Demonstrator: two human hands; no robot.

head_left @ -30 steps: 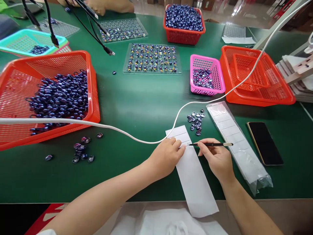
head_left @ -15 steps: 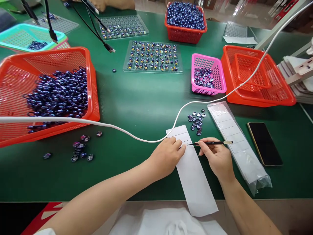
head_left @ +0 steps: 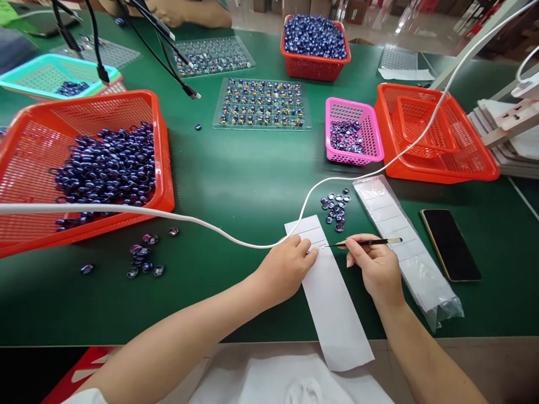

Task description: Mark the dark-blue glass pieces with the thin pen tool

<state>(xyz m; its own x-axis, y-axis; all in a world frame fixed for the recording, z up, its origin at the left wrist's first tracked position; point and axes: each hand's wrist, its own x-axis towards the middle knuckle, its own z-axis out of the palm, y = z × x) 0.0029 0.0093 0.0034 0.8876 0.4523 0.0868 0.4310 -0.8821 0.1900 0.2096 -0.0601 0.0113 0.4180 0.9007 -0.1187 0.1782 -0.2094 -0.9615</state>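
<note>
My left hand [head_left: 288,266] rests on a white paper strip [head_left: 337,314] marked with thin lines near its far end. Its thumb and fingertips are closed on a small dark shiny piece, mostly hidden by the fingers. Held between the thumb and fingers of my right hand [head_left: 377,269] are slim black tweezers [head_left: 373,242], their fine tip just above the strip beside my left fingertips. Beyond my hands lies a group of small glossy dark ring-like pieces [head_left: 336,210]. Similar loose pieces [head_left: 141,255] lie to the left of my left hand.
A white cable [head_left: 202,223] crosses in front of my hands. On the left stands a red basket [head_left: 162,146] of dark rings. A pink basket [head_left: 374,134], filled clear tray [head_left: 263,126], plastic-wrapped strips [head_left: 404,238] and phone [head_left: 450,245] surround the work area. A co-worker's arm [head_left: 197,14] shows far off.
The camera view has shifted slightly, with the far things now a little lower. Both hands keep almost the same pose, the tweezers' tip still beside my left fingertips.
</note>
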